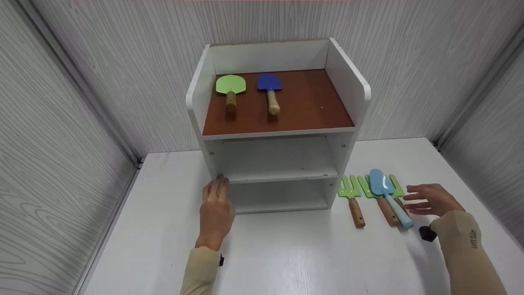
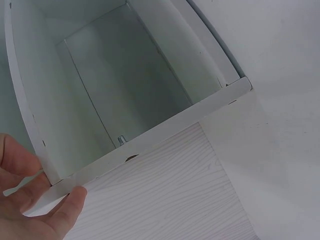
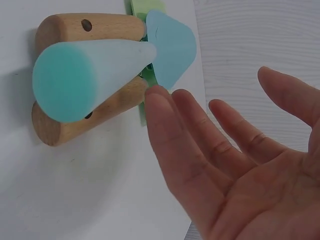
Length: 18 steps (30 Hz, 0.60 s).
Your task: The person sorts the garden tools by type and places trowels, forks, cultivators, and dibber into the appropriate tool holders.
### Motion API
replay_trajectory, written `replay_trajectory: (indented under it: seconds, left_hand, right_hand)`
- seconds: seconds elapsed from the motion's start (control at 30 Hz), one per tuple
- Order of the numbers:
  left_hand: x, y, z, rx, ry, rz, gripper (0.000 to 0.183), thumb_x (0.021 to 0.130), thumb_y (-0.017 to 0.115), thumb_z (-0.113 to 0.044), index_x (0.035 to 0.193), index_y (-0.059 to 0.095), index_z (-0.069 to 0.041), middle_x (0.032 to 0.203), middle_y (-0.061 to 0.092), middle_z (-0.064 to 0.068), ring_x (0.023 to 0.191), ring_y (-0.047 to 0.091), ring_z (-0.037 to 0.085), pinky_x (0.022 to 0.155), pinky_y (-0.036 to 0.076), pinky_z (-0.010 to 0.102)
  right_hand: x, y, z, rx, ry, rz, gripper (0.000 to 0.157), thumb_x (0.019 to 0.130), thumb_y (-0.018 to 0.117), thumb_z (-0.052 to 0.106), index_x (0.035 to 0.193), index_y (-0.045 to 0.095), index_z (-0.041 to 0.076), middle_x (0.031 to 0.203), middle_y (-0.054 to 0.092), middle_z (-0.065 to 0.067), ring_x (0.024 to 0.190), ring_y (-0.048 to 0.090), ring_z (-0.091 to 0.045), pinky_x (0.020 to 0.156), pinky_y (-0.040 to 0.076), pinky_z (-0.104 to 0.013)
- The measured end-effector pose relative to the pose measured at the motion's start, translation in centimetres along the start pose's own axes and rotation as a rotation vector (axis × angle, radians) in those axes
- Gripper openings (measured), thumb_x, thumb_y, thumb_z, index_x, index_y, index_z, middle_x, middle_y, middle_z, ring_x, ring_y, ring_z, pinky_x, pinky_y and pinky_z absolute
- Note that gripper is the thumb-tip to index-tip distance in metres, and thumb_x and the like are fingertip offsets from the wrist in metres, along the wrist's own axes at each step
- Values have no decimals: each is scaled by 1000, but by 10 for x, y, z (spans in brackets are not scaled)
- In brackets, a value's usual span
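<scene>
A small white shelf unit (image 1: 282, 179) with a brown top board stands at the back middle. My left hand (image 1: 217, 209) grips the front edge of its left side panel (image 2: 65, 185), fingertips on either side of the edge in the left wrist view. On the right, a light-blue trowel (image 1: 380, 182) lies over green-headed garden tools with wooden handles (image 1: 387, 211). My right hand (image 1: 434, 198) hovers just right of this pile, fingers spread and holding nothing. In the right wrist view the trowel's handle (image 3: 100, 75) lies across two wooden handles. A green hand fork (image 1: 350, 190) lies left of the pile.
On the top board lie a green shovel (image 1: 231, 84) and a dark-blue shovel (image 1: 269, 82), both handles toward me. Low walls border the board at the back and sides. The white table (image 1: 286, 254) is enclosed by grey wood-grain panels (image 1: 143, 61).
</scene>
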State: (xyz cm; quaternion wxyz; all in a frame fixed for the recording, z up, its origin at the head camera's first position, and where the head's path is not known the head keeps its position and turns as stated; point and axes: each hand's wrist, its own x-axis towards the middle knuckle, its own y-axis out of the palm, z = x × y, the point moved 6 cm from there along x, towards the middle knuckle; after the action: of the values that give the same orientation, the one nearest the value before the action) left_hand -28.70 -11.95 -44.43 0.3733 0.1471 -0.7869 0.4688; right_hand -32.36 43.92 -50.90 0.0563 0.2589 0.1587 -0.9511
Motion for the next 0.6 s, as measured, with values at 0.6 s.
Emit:
replay_trajectory:
  seconds: [0.6]
  left_hand:
    - [1, 0, -1, -5, 20, -17, 46, 79, 64, 21, 124, 60, 16, 129, 58, 29, 113, 56, 49, 90, 56, 50]
  right_hand:
    - [-3, 5, -8, -9, 56, 43, 81, 104, 55, 39, 151, 18, -15, 116, 67, -12, 100, 68, -22, 92, 57, -44]
